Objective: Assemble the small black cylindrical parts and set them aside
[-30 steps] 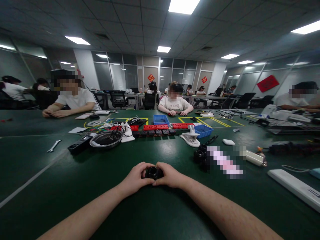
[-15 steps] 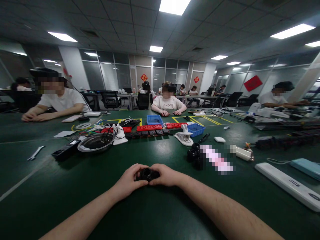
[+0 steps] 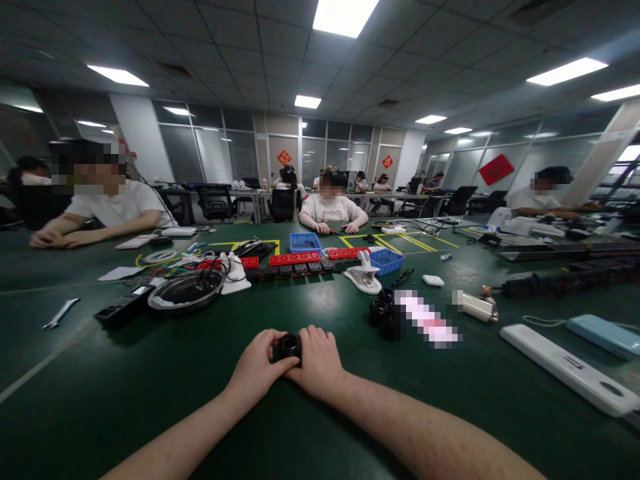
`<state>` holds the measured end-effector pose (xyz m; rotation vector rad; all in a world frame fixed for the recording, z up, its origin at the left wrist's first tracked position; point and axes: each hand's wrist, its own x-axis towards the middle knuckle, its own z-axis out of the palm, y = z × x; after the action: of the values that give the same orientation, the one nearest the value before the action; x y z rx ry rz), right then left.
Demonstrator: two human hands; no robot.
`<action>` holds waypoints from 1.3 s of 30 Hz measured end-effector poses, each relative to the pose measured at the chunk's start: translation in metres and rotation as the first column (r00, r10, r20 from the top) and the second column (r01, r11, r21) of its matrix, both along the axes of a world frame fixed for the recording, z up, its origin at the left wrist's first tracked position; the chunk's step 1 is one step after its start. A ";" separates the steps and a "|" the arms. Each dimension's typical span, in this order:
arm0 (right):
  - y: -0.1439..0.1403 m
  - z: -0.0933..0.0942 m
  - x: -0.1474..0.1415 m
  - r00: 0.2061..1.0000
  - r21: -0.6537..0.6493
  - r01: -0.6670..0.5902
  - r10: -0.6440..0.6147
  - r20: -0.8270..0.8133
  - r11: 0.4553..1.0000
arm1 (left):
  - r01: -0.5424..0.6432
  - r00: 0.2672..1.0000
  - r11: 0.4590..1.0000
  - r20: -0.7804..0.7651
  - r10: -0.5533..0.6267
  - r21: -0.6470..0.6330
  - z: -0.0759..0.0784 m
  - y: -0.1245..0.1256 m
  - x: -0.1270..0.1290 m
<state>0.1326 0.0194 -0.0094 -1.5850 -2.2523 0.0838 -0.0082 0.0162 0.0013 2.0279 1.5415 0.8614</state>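
Just above the green tabletop, between both hands, is a small black part (image 3: pixel 290 345) with a round, ring-shaped opening facing up. My left hand (image 3: pixel 256 365) pinches its left side, thumb in front and fingers behind. My right hand (image 3: pixel 321 363) lies palm down over its right side, fingers curled forward around it, hiding that portion. Beyond and to the right stands a cluster of black round pieces (image 3: pixel 381 312), beside a pinkish blurred item (image 3: pixel 427 319).
White clamp base (image 3: pixel 364 277), blue trays (image 3: pixel 386 261) and red socket strips (image 3: pixel 295 258) stand ahead. Left lie a round metal dish (image 3: pixel 187 293), a black box (image 3: pixel 120 308) and a wrench (image 3: pixel 61 313). A white power strip (image 3: pixel 565 367) lies right. Co-workers sit around the table.
My right hand has turned palm down and moved over the black part's right side, from a thumb-and-finger pinch. My left hand keeps its hold. The whole view has shifted slightly.
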 end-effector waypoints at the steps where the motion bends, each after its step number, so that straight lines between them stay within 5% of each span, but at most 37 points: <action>1: 0.001 0.001 0.003 0.999 -0.024 -0.041 0.040 -0.031 0.999 | 0.024 1.000 1.000 0.006 -0.024 -0.002 0.000 0.000 -0.001; 6: 0.017 0.009 0.023 0.907 -0.187 -0.415 0.388 -0.164 0.891 | 0.193 0.980 0.981 0.061 -0.191 -0.029 0.004 0.000 -0.009; 10: 0.029 0.012 0.033 0.844 -0.235 -0.534 0.494 -0.209 0.812 | 0.254 0.965 0.966 0.077 -0.250 -0.042 0.008 0.001 -0.011; 15: 0.031 0.005 0.031 0.860 -0.210 -0.501 0.453 -0.237 0.840 | 0.251 0.968 0.967 0.039 -0.250 -0.040 0.007 0.002 -0.013; 20: 0.013 -0.001 0.014 0.966 -0.112 -0.246 0.234 -0.111 0.963 | 0.185 0.983 0.983 0.021 -0.184 -0.020 0.003 0.000 -0.012; 24: -0.003 0.001 0.004 0.992 -0.029 -0.117 0.115 -0.051 0.993 | 0.062 0.998 0.998 0.011 -0.062 0.010 0.000 -0.002 -0.009; 27: 0.000 0.007 0.011 0.964 -0.089 -0.249 0.238 -0.119 0.965 | 0.096 0.995 0.995 0.014 -0.096 0.006 0.000 -0.002 -0.010; 30: 0.013 0.012 0.025 0.873 -0.209 -0.481 0.444 -0.203 0.851 | 0.227 0.973 0.974 0.035 -0.227 -0.020 0.002 -0.001 -0.015; 33: 0.024 0.015 0.033 0.808 -0.263 -0.586 0.528 -0.260 0.766 | 0.303 0.952 0.952 0.057 -0.300 -0.051 0.004 0.001 -0.018; 39: 0.025 0.012 0.030 0.849 -0.241 -0.519 0.464 -0.251 0.820 | 0.301 0.953 0.951 0.050 -0.298 -0.069 0.002 0.003 -0.017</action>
<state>0.1624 0.0446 0.0026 -1.0124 -2.5291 0.7158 -0.0248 0.0194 0.0033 2.1046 1.1841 0.7066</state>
